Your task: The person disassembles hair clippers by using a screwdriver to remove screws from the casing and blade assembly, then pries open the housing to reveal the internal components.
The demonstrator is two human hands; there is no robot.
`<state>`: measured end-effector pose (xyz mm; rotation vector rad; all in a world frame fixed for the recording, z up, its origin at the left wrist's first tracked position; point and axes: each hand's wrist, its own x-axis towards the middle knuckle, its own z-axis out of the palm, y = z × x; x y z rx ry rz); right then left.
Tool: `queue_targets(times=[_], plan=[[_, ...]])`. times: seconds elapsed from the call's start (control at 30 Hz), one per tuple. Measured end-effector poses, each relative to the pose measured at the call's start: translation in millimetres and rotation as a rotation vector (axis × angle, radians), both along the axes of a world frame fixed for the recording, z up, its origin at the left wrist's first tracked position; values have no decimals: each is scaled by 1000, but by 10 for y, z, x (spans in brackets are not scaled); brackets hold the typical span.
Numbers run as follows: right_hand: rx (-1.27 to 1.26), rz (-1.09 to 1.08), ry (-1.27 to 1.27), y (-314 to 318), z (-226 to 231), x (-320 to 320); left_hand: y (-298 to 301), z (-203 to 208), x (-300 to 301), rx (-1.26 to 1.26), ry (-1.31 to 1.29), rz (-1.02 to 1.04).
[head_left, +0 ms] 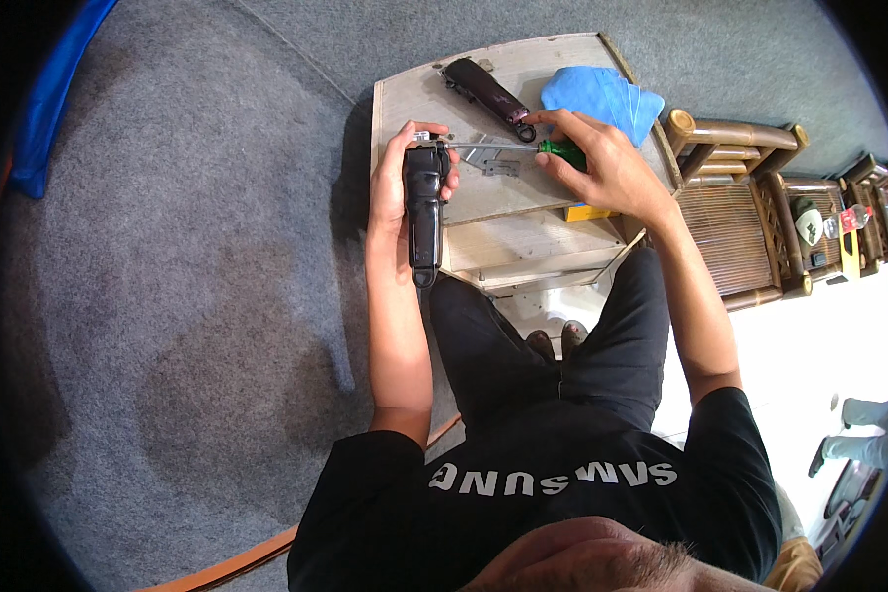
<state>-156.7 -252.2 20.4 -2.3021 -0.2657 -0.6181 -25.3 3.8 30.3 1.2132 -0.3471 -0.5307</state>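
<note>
My left hand (pixel 392 183) is closed round a black hair clipper (pixel 425 212), its blade end pointing away from me. In my right hand (pixel 602 163) is the green handle of a screwdriver (pixel 559 151). The metal shaft runs leftward, and its tip meets the clipper near the blade end; exact contact is too small to tell. A second, dark maroon hair clipper (pixel 488 91) lies on the wooden table beyond my hands. Below the shaft, flat metal pieces (pixel 500 168) rest on the tabletop.
A blue cloth (pixel 602 97) lies at the wooden table's (pixel 405 97) far right. A yellow box (pixel 587 212) sits in the open compartment nearer me. Bamboo chairs (pixel 725 237) stand to the right, with a bottle (pixel 851 219) and cap on one. Another person's legs (pixel 863 444) show at far right.
</note>
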Motion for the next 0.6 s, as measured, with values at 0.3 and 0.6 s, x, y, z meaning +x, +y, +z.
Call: queue_targets(times=[0.3, 0.6], plan=[[-7, -3, -7, -4, -22, 12, -8, 7, -3, 2, 3, 10], [3, 11, -12, -7, -21, 10, -2, 14, -4, 5, 2, 0]])
